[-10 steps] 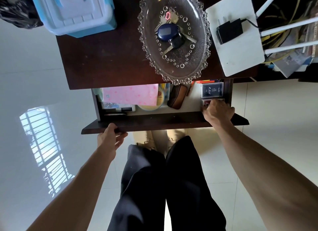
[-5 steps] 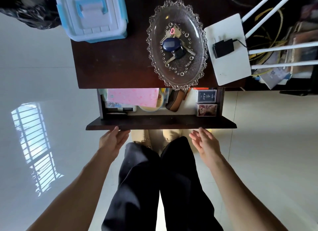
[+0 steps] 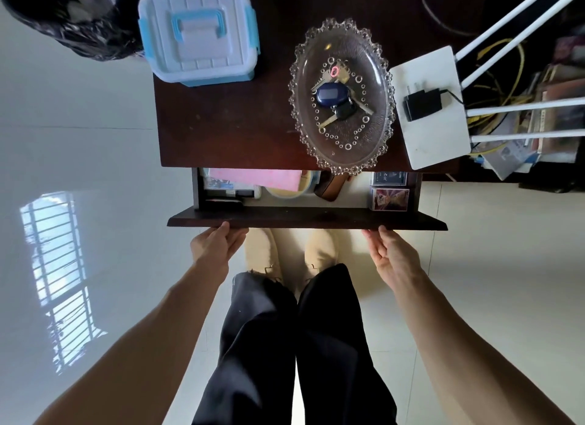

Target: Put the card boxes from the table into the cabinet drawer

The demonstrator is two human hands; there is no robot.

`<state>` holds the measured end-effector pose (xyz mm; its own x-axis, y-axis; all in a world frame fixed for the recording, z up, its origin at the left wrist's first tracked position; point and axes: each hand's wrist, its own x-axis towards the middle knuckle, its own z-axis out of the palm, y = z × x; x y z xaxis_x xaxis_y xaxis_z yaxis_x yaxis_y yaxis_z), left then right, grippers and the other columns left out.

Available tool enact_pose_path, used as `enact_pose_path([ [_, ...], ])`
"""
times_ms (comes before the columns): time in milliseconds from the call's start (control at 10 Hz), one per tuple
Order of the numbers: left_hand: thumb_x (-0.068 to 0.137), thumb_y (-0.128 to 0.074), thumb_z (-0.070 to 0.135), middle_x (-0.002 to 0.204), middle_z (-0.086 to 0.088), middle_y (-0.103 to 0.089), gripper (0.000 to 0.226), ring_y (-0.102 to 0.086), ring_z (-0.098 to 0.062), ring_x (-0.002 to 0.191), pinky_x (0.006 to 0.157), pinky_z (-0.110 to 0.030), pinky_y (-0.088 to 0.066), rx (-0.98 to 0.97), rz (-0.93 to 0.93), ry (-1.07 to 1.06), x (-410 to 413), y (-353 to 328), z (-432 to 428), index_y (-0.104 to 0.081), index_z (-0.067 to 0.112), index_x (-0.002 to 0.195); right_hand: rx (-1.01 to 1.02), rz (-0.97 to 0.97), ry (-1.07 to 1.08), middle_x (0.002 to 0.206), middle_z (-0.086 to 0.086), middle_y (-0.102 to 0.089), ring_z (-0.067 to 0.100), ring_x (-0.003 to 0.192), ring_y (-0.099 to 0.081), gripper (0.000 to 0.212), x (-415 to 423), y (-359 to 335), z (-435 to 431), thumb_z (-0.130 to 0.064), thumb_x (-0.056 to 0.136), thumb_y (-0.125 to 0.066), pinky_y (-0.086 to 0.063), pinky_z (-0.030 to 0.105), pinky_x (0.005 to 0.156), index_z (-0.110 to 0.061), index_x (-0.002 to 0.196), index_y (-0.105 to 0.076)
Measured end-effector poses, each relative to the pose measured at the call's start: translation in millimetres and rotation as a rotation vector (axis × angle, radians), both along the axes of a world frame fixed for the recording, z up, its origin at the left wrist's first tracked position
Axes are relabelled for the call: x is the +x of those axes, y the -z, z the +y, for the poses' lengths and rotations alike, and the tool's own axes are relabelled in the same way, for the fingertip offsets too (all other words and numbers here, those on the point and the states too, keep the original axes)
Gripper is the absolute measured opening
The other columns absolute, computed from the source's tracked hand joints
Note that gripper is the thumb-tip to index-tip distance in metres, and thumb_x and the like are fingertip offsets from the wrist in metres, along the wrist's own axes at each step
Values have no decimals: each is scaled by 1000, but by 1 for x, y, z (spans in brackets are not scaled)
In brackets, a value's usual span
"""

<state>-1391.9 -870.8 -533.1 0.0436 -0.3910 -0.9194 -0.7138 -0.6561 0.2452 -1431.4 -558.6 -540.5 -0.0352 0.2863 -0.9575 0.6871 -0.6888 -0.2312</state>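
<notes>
Two card boxes lie at the right end of the drawer: a pale one with a picture [image 3: 390, 199] in front, and a dark blue one [image 3: 389, 178] behind it, half under the table top. The dark wooden drawer front [image 3: 307, 220] stands partly pulled out. My left hand [image 3: 215, 246] rests with its fingertips against the drawer front's left part. On the right part, my right hand [image 3: 391, 253] touches the front with flat, spread fingers. Neither hand holds anything.
The drawer also holds a pink sheet [image 3: 253, 178], a yellow round tin [image 3: 285, 190] and a brown case [image 3: 330, 187]. On the table top [image 3: 221, 130] stand a white-and-blue plastic box [image 3: 198, 33], a glass dish [image 3: 373, 60] with keys, and a white router [image 3: 430, 107].
My right hand left the pale card box in the drawer and came back to the drawer front. Both hands now touch the front, and the drawer has slid further in.
</notes>
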Motion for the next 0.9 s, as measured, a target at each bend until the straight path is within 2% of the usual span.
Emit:
enact_pose_path([
  [100, 98, -58, 12, 92, -20, -78, 15, -78, -24, 79, 67, -28, -64, -2, 35, -4, -19, -1, -3, -67, 2, 92, 19, 10, -25, 105, 25, -75, 29, 80, -80, 25, -19, 3, -3, 4, 94, -67, -64, 30, 61, 9, 118, -62],
  [200, 100, -54, 9, 93, -21, -77, 15, -78, -24, 81, 69, -30, -64, 2, 61, 4, -38, -2, -6, -65, 1, 94, 20, 27, -70, 113, 27, -72, 30, 80, -80, 17, -38, 4, -5, 2, 96, -65, -63, 28, 61, 8, 112, -61],
  [300, 100, -50, 4, 93, -22, -77, 16, -78, -26, 81, 77, -35, -64, 9, 90, -4, -55, -2, -10, -64, 2, 93, -4, 63, -90, 116, 26, -71, 30, 83, -80, 8, -56, 3, -8, -1, 99, -61, -65, 31, 72, 5, 105, -61],
  [500, 96, -50, -4, 100, -20, -77, 26, -78, -24, 87, 83, -35, -63, 38, 189, -29, -79, -3, -12, -64, -1, 117, -60, 103, -136, 116, 17, -76, 23, 96, -78, 16, -84, -9, -18, -5, 102, -51, -61, 30, 72, -1, 108, -65],
  [600, 93, -53, -5, 109, -16, -76, 29, -77, -22, 91, 87, -34, -61, 43, 263, -19, -86, -8, -10, -66, 2, 118, -79, 111, -135, 122, 11, -74, 22, 92, -79, 26, -93, -13, -26, -4, 101, -48, -60, 32, 72, 0, 121, -63],
  [700, 95, -56, 3, 113, -5, -76, 26, -77, -20, 94, 89, -34, -60, 58, 308, 31, -86, -12, -11, -69, 14, 114, -93, 137, -149, 130, 7, -70, 22, 96, -78, 37, -95, -17, -31, -5, 100, -51, -59, 33, 75, -2, 136, -58],
  [800, 98, -56, 15, 116, -2, -75, 21, -76, -20, 97, 89, -33, -60, 56, 303, 116, -86, -17, -17, -68, 19, 115, -93, 141, -189, 135, 4, -67, 23, 111, -72, 37, -93, -28, -35, -12, 101, -54, -56, 34, 83, -8, 138, -58],
  [900, 102, -50, 28, 119, -4, -73, 31, -75, -23, 101, 87, -32, -60, 72, 276, 182, -71, -18, -22, -60, 18, 129, 15, 201, -295, 127, 1, -71, 18, 113, -70, 35, -83, -50, -36, -25, 99, -61, -53, 32, 88, -20, 133, -64],
])
